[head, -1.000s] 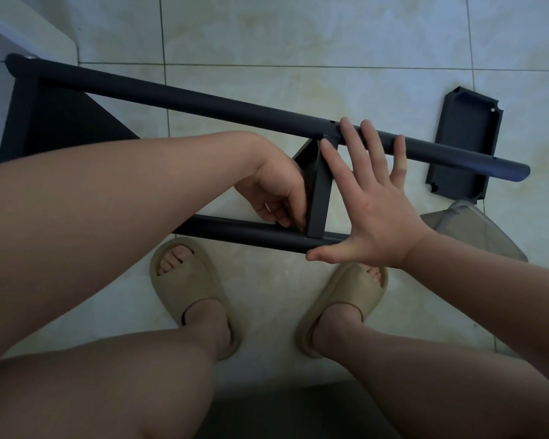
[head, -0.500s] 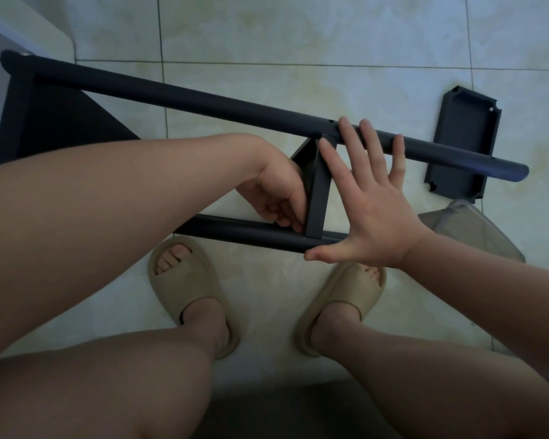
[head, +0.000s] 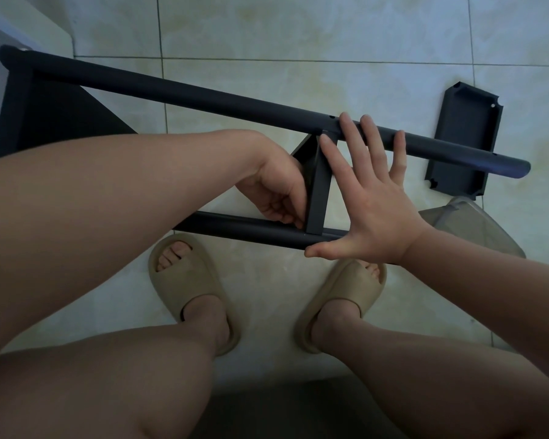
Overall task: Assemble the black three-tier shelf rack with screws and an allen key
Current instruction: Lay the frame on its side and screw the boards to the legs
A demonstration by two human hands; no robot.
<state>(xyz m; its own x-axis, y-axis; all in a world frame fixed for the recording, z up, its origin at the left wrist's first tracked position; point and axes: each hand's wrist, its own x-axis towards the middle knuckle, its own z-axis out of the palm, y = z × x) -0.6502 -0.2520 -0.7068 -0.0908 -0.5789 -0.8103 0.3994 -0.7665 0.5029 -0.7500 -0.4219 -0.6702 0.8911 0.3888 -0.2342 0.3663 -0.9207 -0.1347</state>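
Rack frame (head: 124,79) lies on its side over the tiled floor (head: 298,33), running from the floor's far-left part toward the right, just ahead of the beige slippers (head: 187,280). Upper pole (head: 235,101) & lower pole (head: 251,228) are joined by an end shelf (head: 45,115) at the left and a middle shelf (head: 318,185), seen edge-on between the hands. R hand (head: 371,198) is spread flat, fingers straight against middle shelf and upper pole, thumb by the lower pole: bracing, not gripping. L hand (head: 276,191) has fingers curled in at the joint of middle shelf & lower pole; can't tell if they pinch a screw, the allen key or only the shelf edge. Third shelf (head: 463,144) lies loose toward the floor's far right, the upper pole's end crossing over it, w/ a clear plastic item (head: 476,226) just nearer. Prob. step: fixing middle shelf to lower pole. Risks: a flat palm gives little hold, so the shelf could slide out of line w/ the pole holes and a screw go in crooked. A dropped screw could roll off under the frame. The small hole (head: 331,116) in the upper pole looks unfilled, so that end may pivot if the L hand pushes hard.
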